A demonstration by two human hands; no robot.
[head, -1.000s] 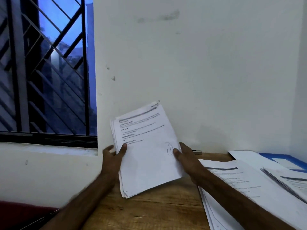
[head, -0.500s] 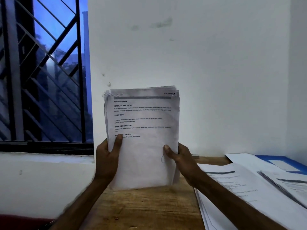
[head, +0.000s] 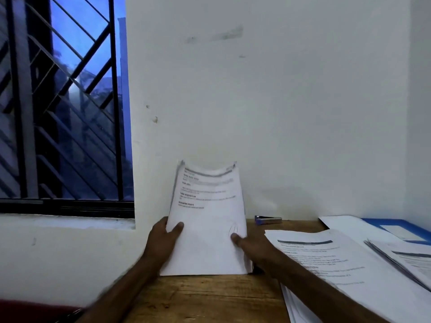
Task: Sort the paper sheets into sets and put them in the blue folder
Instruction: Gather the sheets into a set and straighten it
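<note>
A stack of printed white sheets (head: 207, 220) stands upright with its bottom edge on the wooden table (head: 210, 299). My left hand (head: 163, 241) grips its left edge, thumb on the front page. My right hand (head: 254, 245) holds the right edge, thumb pressed on the front. To the right lies a larger pile of printed sheets (head: 326, 264), with another set (head: 405, 259) overlapping it. The blue folder (head: 396, 226) lies at the far right, partly covered by papers.
A small stapler (head: 268, 219) lies on the table against the white wall behind the held stack. A barred window (head: 63, 101) fills the upper left. A dark red object (head: 35, 311) shows at the bottom left below the table's edge.
The stack was lifted upright in front of the wall, then came down. Its bottom edge now meets the table, and the top of the sheets is curved.
</note>
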